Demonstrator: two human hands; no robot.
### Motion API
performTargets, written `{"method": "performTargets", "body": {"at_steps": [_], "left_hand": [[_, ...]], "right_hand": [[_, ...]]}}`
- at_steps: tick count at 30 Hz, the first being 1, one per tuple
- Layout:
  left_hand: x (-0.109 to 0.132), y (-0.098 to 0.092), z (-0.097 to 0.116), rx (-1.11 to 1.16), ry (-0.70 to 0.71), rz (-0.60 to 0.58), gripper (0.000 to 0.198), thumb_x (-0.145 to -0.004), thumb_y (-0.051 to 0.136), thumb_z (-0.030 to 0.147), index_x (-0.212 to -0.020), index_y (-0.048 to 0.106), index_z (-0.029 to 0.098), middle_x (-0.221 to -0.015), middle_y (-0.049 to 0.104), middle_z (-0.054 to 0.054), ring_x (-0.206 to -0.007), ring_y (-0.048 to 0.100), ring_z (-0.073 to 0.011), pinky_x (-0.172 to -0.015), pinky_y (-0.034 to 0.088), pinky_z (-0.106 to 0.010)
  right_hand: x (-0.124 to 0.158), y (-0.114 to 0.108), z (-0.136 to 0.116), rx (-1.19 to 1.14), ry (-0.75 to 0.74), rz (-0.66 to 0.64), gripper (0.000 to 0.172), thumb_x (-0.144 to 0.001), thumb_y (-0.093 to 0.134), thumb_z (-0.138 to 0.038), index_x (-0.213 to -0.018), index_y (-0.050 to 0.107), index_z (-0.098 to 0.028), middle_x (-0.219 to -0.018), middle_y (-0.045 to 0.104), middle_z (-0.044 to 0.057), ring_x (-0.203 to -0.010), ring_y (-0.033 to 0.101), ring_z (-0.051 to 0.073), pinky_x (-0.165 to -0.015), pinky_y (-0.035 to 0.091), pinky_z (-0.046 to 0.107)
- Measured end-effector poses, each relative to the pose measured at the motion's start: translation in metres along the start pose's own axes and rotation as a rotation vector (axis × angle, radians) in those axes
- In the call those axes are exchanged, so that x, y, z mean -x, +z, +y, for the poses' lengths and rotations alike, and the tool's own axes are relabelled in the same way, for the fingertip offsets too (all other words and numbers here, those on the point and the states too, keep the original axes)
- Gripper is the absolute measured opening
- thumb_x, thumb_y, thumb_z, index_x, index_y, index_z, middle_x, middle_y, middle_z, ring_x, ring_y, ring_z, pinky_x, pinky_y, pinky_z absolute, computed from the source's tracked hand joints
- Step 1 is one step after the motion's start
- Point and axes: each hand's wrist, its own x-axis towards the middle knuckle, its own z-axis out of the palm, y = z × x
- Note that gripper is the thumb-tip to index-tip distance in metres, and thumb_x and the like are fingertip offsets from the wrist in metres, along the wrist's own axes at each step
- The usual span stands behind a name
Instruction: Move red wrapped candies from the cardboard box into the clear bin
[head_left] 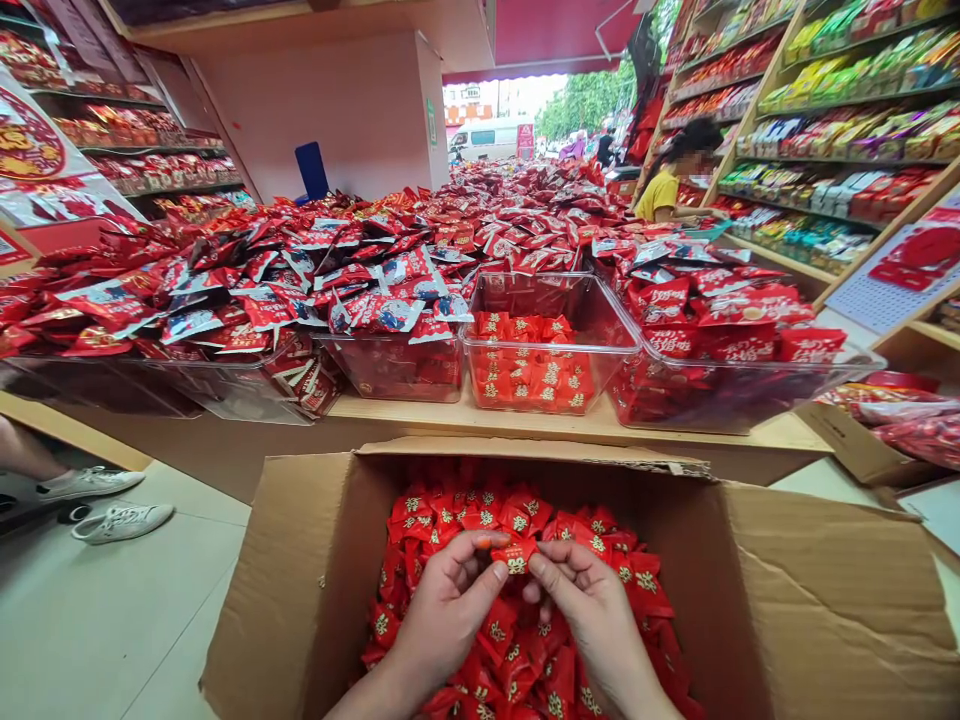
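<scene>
Between my two hands is one small red candy packet (515, 557) with gold print. My left hand (454, 597) pinches its left end with thumb and fingers, and my right hand (581, 597) grips its right end. Both hands hover over an open cardboard box (304, 590) heaped with similar red packets (499, 630). Beyond the box, a clear plastic bin (551, 345) stands on the wooden counter, with the same kind of packets (525, 372) laid in neat rows in its lower part.
More clear bins (720, 390) piled with red snack packets flank it. The box's right flap (832, 590) spreads outward. A person in a yellow top (661, 195) is by the right shelves. White shoes (124, 522) of someone show on the floor at left.
</scene>
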Motion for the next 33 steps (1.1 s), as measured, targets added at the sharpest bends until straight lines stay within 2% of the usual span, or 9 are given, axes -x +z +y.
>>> {"method": "performTargets", "body": {"at_steps": [2, 6, 9, 13, 19, 24, 27, 30, 33], "left_hand": [[0.001, 0.000, 0.003, -0.105, 0.043, -0.005, 0.014, -0.073, 0.058, 0.021, -0.087, 0.060, 0.021, -0.088, 0.063, -0.003, -0.086, 0.056, -0.0187, -0.077, 0.044, -0.029], [-0.001, -0.001, 0.014, -0.517, 0.265, -0.068, 0.022, -0.073, 0.059, 0.024, -0.094, 0.062, 0.022, -0.094, 0.060, -0.006, -0.094, 0.052, -0.0217, -0.084, 0.040, -0.032], [-0.002, -0.002, 0.021, -0.648, 0.307, -0.126, 0.021, -0.074, 0.058, 0.027, -0.093, 0.065, 0.023, -0.086, 0.062, -0.007, -0.085, 0.055, -0.0214, -0.078, 0.043, -0.031], [-0.002, -0.001, 0.025, -0.641, 0.264, -0.138, 0.017, -0.075, 0.058, 0.029, -0.087, 0.067, 0.022, -0.079, 0.064, -0.006, -0.077, 0.057, -0.0199, -0.072, 0.044, -0.028], [-0.005, 0.003, 0.025, -0.461, 0.185, -0.125, 0.014, -0.077, 0.055, 0.024, -0.076, 0.068, 0.021, -0.073, 0.063, -0.003, -0.072, 0.057, -0.0182, -0.068, 0.043, -0.026], [-0.007, 0.005, 0.015, -0.249, 0.103, -0.075, 0.012, -0.074, 0.057, 0.024, -0.072, 0.067, 0.018, -0.070, 0.062, -0.003, -0.071, 0.055, -0.0175, -0.068, 0.043, -0.026], [-0.007, 0.009, 0.008, -0.153, 0.104, -0.004, 0.011, -0.073, 0.059, 0.025, -0.069, 0.064, 0.018, -0.067, 0.059, 0.000, -0.068, 0.052, -0.0154, -0.065, 0.042, -0.024], [-0.006, 0.015, 0.004, -0.025, 0.092, 0.114, 0.010, -0.073, 0.059, 0.027, -0.070, 0.063, 0.018, -0.067, 0.059, 0.001, -0.067, 0.051, -0.0135, -0.065, 0.041, -0.022], [-0.007, 0.019, 0.002, 0.098, 0.055, 0.216, 0.010, -0.071, 0.062, 0.028, -0.072, 0.063, 0.018, -0.070, 0.061, 0.002, -0.069, 0.052, -0.0126, -0.067, 0.041, -0.022]], "right_hand": [[0.000, -0.001, -0.003, 0.104, -0.084, -0.023, 0.018, -0.067, 0.067, -0.032, -0.073, 0.061, -0.016, -0.064, 0.062, 0.002, -0.056, 0.057, 0.015, -0.046, 0.043, 0.023], [0.003, -0.002, -0.014, 0.437, -0.390, -0.124, 0.006, -0.074, 0.060, -0.022, -0.072, 0.064, -0.019, -0.079, 0.062, 0.005, -0.077, 0.058, 0.019, -0.070, 0.045, 0.029], [0.006, 0.000, -0.019, 0.543, -0.486, -0.174, 0.010, -0.077, 0.055, -0.019, -0.076, 0.064, -0.021, -0.077, 0.061, 0.005, -0.074, 0.058, 0.018, -0.068, 0.045, 0.028], [0.008, 0.001, -0.020, 0.502, -0.434, -0.208, 0.009, -0.078, 0.054, -0.019, -0.075, 0.063, -0.020, -0.075, 0.060, 0.004, -0.073, 0.057, 0.018, -0.066, 0.045, 0.027], [0.006, 0.002, -0.017, 0.341, -0.347, -0.189, 0.009, -0.077, 0.056, -0.026, -0.073, 0.061, -0.019, -0.082, 0.058, 0.005, -0.082, 0.055, 0.019, -0.074, 0.044, 0.028], [0.007, 0.003, -0.015, 0.363, -0.328, -0.176, 0.015, -0.079, 0.053, -0.030, -0.072, 0.059, -0.018, -0.072, 0.056, 0.003, -0.070, 0.053, 0.016, -0.065, 0.044, 0.026], [0.008, 0.007, -0.012, 0.340, -0.308, -0.102, 0.018, -0.078, 0.054, -0.034, -0.070, 0.058, -0.018, -0.067, 0.055, 0.002, -0.064, 0.051, 0.015, -0.060, 0.043, 0.025], [0.010, 0.013, -0.009, 0.141, -0.211, -0.013, 0.019, -0.068, 0.064, -0.035, -0.076, 0.058, -0.019, -0.070, 0.057, 0.001, -0.065, 0.054, 0.015, -0.061, 0.045, 0.025], [0.010, 0.015, -0.007, -0.012, -0.099, -0.001, 0.026, -0.058, 0.073, -0.030, -0.078, 0.059, -0.019, -0.072, 0.060, 0.001, -0.069, 0.056, 0.014, -0.065, 0.047, 0.025]]}}
